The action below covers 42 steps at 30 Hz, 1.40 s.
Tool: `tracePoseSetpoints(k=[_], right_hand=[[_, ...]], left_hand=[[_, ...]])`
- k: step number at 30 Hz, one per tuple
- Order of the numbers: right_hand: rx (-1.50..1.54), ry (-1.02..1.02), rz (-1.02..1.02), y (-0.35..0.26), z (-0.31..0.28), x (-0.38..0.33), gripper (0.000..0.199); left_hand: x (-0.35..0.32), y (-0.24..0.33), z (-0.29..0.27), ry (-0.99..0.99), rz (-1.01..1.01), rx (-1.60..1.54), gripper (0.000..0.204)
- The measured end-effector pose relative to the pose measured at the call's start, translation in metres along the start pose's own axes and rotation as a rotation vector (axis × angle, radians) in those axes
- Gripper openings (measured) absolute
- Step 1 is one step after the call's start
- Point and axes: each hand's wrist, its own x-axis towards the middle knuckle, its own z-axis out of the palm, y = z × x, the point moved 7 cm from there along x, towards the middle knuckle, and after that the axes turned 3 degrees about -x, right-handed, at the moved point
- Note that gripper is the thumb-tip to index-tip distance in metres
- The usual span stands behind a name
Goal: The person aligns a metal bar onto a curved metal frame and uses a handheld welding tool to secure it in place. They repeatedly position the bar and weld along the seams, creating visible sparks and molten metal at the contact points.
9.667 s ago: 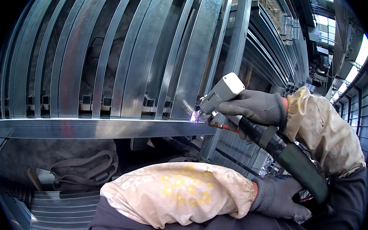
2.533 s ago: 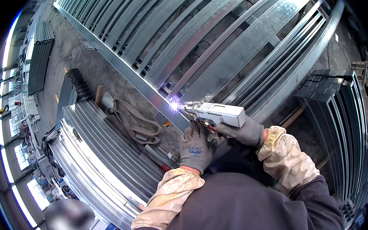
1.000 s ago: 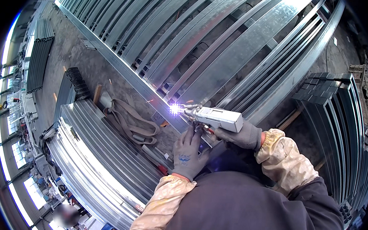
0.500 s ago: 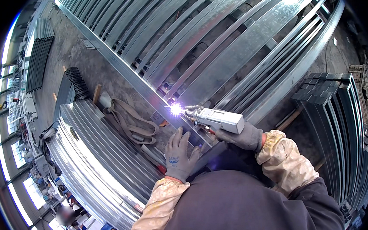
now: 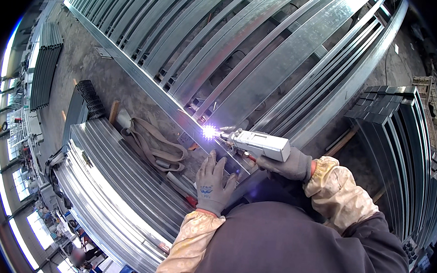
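Galvanised steel frame (image 5: 263,83) over concrete floor (image 5: 86,82); right hand (image 5: 285,165) clamped on welding torch (image 5: 259,144), left hand (image 5: 214,183) spread flat, apparently on the frame; windows (image 5: 8,171) left.

Single head-worn fisheye view, looking steeply down, close over steel frame (image 5: 264,73), edges bending

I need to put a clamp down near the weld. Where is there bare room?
Bare concrete floor lies between the long frame rail and the stacked steel sections. By the spark it is crowded: strap, left hand, right hand gripping the welding gun.
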Motion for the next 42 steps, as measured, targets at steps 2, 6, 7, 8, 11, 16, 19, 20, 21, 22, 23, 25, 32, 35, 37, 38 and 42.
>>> tracePoseSetpoints(k=[2, 6, 7, 8, 11, 16, 19, 20, 21, 22, 23, 25, 32, 35, 37, 38, 42], right_hand=[[-0.005, -0.003, -0.007, -0.003, 0.000, -0.001, 0.055], [0.013, 0.005, -0.017, -0.007, 0.001, -0.004, 0.051], [0.014, -0.009, 0.020, -0.007, 0.002, -0.005, 0.050], [0.015, -0.023, 0.057, -0.005, 0.003, -0.006, 0.049], [0.031, -0.028, 0.055, -0.006, 0.003, -0.007, 0.048], [0.027, -0.006, 0.003, 0.000, 0.004, -0.008, 0.048], [0.034, -0.007, 0.031, 0.001, 0.004, -0.010, 0.050], [0.037, -0.010, 0.049, 0.002, 0.004, -0.011, 0.051], [0.037, -0.017, 0.064, 0.005, 0.005, -0.011, 0.052], [0.038, -0.025, 0.078, 0.008, 0.005, -0.012, 0.053], [0.038, -0.032, 0.093, 0.012, 0.005, -0.012, 0.054], [0.000, -0.001, 0.031, 0.017, 0.005, -0.012, 0.055], [0.072, -0.054, 0.083, 0.004, 0.008, -0.016, 0.056], [0.099, -0.050, 0.074, -0.002, 0.008, -0.019, 0.056], [0.103, -0.049, 0.060, -0.005, 0.007, -0.020, 0.056], [0.104, -0.049, 0.053, -0.006, 0.007, -0.021, 0.056], [0.094, -0.040, 0.031, 0.000, 0.007, -0.022, 0.056]], left_hand=[[0.000, 0.000, 0.000, 0.001, -0.004, 0.004, 0.062], [0.000, 0.001, 0.001, 0.011, 0.001, -0.002, 0.061], [-0.001, 0.000, 0.001, 0.016, 0.003, -0.002, 0.061], [-0.001, 0.000, 0.001, 0.022, 0.005, -0.002, 0.061], [-0.002, -0.002, 0.003, 0.020, 0.001, 0.005, 0.061], [-0.001, 0.000, 0.002, 0.019, -0.003, -0.005, 0.060], [-0.001, 0.000, 0.002, 0.014, -0.008, 0.007, 0.061], [-0.001, 0.001, 0.002, 0.013, -0.008, 0.012, 0.061], [-0.001, 0.000, 0.003, 0.012, -0.003, 0.011, 0.060], [-0.001, -0.001, 0.004, 0.017, 0.000, 0.013, 0.060], [-0.002, -0.001, 0.004, 0.021, 0.003, 0.015, 0.060], [-0.002, 0.000, 0.004, 0.024, 0.001, 0.014, 0.060], [-0.001, 0.001, 0.004, 0.033, 0.005, 0.020, 0.059], [-0.002, 0.000, 0.005, 0.031, 0.001, 0.021, 0.059], [-0.002, 0.001, 0.004, 0.031, 0.001, 0.018, 0.059], [-0.001, 0.001, 0.003, 0.032, 0.001, 0.014, 0.059], [-0.001, 0.000, 0.005, 0.029, -0.003, 0.007, 0.059]])
